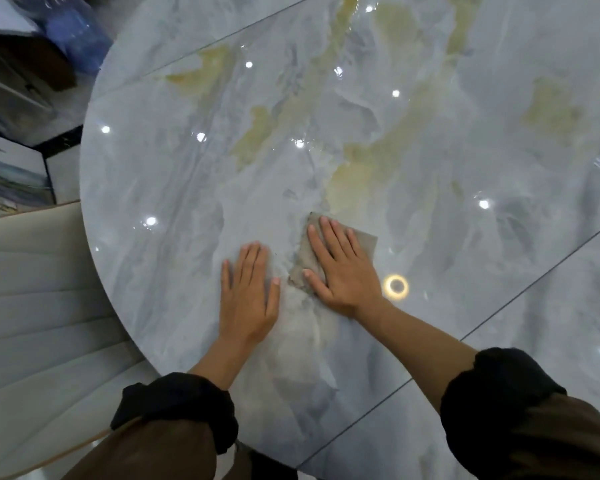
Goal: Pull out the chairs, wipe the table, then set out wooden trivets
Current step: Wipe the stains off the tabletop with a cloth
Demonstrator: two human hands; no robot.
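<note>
This looks like the dining room of a home. A round table (174, 174) with a glossy, marble-patterned top runs under and well beyond the fingers (253, 259) of the left hand (248, 299) and the right hand (343, 271). Small round ceiling lights (150, 221) mirror in the top ahead of the fingertips and to both sides. A ring lamp (396, 286) is reflected just right of the right hand. Left of the left fingers stands a cream padded chair (32, 306) with stitched ribs, close to the table's edge. Farther ahead and to the left lie a dark cabinet (25, 57) and what seems a black-edged landscape picture (11, 174), both blurred.
</note>
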